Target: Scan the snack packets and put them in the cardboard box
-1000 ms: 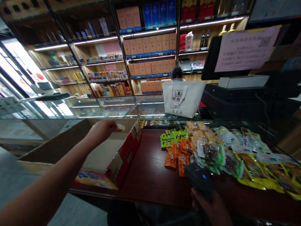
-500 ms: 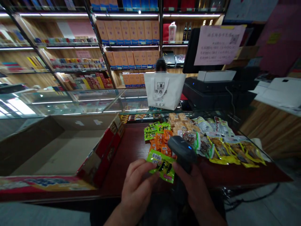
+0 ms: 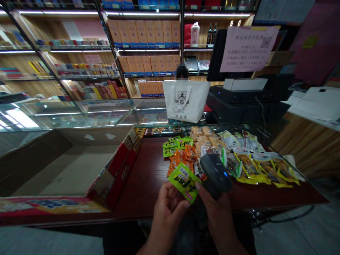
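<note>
My left hand (image 3: 170, 209) is closed on the lower left edge of a green snack packet (image 3: 186, 182), whose white barcode label faces up. A dark barcode scanner (image 3: 216, 173) with a small blue light sits in my right hand (image 3: 216, 209), fingers wrapped round its handle. My right thumb touches the packet's right edge. Just beyond the packet lie small orange packets (image 3: 180, 159) and a pile of green packets (image 3: 175, 145). The scanner covers part of the clear packets behind it.
An open cardboard box (image 3: 66, 170) stands on the left of the dark red counter (image 3: 148, 159). Tan packets (image 3: 204, 132) and yellow-edged bags (image 3: 248, 166) lie to the right. Behind are a white tote bag (image 3: 186, 102), a monitor (image 3: 216, 56) and a partly hidden person.
The green packet has tilted clockwise, and my left hand has shifted right, its grip now from below. The scanner has moved right and slightly down, away from the packet's top.
</note>
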{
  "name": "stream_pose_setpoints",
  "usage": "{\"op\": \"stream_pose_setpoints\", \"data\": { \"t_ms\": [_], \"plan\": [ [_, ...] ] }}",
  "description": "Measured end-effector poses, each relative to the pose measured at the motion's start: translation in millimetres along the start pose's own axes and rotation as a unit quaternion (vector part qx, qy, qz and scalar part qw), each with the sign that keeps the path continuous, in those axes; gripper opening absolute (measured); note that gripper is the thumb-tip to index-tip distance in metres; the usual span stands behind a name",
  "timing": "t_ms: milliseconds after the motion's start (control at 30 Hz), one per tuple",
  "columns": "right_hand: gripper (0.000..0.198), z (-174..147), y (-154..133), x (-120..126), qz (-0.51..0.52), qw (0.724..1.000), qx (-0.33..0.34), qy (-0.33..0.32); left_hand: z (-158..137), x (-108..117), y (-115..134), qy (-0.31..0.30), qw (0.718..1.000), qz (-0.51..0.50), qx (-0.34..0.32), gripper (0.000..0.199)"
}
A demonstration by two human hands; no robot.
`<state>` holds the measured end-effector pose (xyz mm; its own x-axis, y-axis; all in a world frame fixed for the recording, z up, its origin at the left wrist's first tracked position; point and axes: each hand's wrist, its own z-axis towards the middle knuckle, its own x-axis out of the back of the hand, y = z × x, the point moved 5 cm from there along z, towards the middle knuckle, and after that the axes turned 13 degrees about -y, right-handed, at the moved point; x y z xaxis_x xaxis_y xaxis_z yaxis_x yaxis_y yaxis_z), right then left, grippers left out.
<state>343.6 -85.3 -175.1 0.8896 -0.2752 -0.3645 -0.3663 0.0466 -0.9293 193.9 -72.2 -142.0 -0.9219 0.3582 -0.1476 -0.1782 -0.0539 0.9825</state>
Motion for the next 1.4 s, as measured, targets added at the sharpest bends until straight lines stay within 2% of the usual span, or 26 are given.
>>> {"op": "stream_pose_setpoints", "data": {
  "t_ms": [100,267,433,500,667,800,900,1133,1400],
  "plan": [
    [0.037,-1,3,-2,-0.034,0.999,-0.001,-0.022,7,1,3,0.004,0.999,-0.013,0.032,0.038],
    [0.029,2,-5,3,-0.082,0.996,0.039,-0.02,14,25,13,0.013,0.994,0.103,0.032,0.034],
    [0.026,8,-18,3,-0.09,0.994,0.049,-0.024,16,35,19,-0.032,0.986,0.161,0.038,0.028],
    [0.025,7,-21,0,-0.099,0.993,0.059,-0.023,17,35,19,-0.037,0.989,0.138,0.047,0.027],
    [0.026,8,-14,-1,-0.052,0.997,0.048,-0.009,17,39,2,0.001,0.994,-0.044,0.103,0.041],
    [0.026,9,-14,-2,-0.041,0.998,0.054,-0.013,16,43,-10,0.048,0.987,-0.068,0.14,0.036],
    [0.025,9,-19,-4,-0.072,0.996,0.053,-0.017,22,48,-5,0.078,0.989,-0.049,0.117,0.039],
    [0.037,13,-27,5,-0.097,0.994,0.025,-0.039,49,70,21,0.166,0.986,0.004,0.007,0.032],
    [0.04,3,-32,-13,-0.208,0.968,0.009,-0.138,64,78,25,0.192,0.979,0.052,-0.044,0.029]
  ]
}}
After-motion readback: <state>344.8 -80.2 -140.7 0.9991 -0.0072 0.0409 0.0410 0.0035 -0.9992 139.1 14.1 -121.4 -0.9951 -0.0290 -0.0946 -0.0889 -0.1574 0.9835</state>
